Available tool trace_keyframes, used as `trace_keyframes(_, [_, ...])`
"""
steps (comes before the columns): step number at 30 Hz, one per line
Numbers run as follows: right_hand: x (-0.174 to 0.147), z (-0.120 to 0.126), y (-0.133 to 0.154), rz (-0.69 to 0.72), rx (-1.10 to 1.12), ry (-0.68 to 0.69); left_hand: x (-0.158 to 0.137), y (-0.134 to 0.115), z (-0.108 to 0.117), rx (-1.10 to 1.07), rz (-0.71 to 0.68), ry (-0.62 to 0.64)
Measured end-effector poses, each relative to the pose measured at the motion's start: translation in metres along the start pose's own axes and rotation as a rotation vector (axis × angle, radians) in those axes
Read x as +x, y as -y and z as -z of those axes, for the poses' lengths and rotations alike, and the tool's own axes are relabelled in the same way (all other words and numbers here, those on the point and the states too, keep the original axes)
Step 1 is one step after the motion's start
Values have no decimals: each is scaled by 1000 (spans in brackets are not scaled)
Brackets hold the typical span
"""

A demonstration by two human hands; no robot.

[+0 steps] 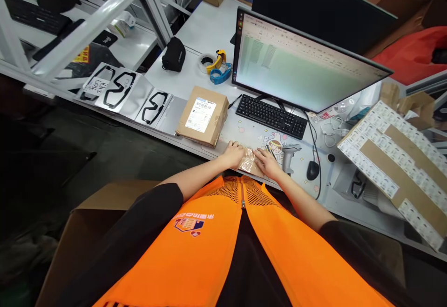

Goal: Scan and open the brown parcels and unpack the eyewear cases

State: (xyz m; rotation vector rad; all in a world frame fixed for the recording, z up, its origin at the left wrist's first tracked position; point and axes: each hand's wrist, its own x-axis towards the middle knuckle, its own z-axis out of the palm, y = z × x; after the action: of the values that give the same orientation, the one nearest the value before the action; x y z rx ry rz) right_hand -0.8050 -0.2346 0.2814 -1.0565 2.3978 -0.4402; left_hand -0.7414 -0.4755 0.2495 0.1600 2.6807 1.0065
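A small tan package (247, 162) with shiny clear plastic or tape over it lies at the front edge of the desk, between my two hands. My left hand (234, 154) grips its left side with curled fingers. On the opposite side, my right hand (267, 163) holds the package by its right edge, fingers reaching over it. A handheld barcode scanner (289, 157) stands just right of my right hand. To the left of my left hand lies a brown cardboard box (203, 115) with a white shipping label. My palms hide parts of the small package.
A keyboard (271, 116) and monitor (307, 60) stand behind my hands; a mouse (313, 170) sits to the right. Tape dispensers (220, 70) and a black pouch (173, 55) are farther back. A label-covered cardboard sheet (394, 172) leans at right. An open carton (94, 218) is below left.
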Motion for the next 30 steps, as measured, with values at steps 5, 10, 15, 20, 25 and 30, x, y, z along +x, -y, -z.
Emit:
trace_keyframes(5, [8,21,-4,-6,-31,130,-8,-6,9,44,-82,-13])
trace_keyframes(10, [19,43,-2,-6,-136,216,-53,-13,2,159,-168,-88])
trace_keyframes(15, [13,28,5,113,-315,120,-92,-4,-17,304,-208,-116])
trace_keyframes(20, [11,13,-14,164,-127,-70,-100,6,-21,257,-279,-98])
trace_keyframes(25, [36,23,-51,-111,236,-202,-90,3,-4,177,-268,21])
trace_keyframes(30, [50,17,-18,-149,-32,-453,-41,-19,26,283,-277,260])
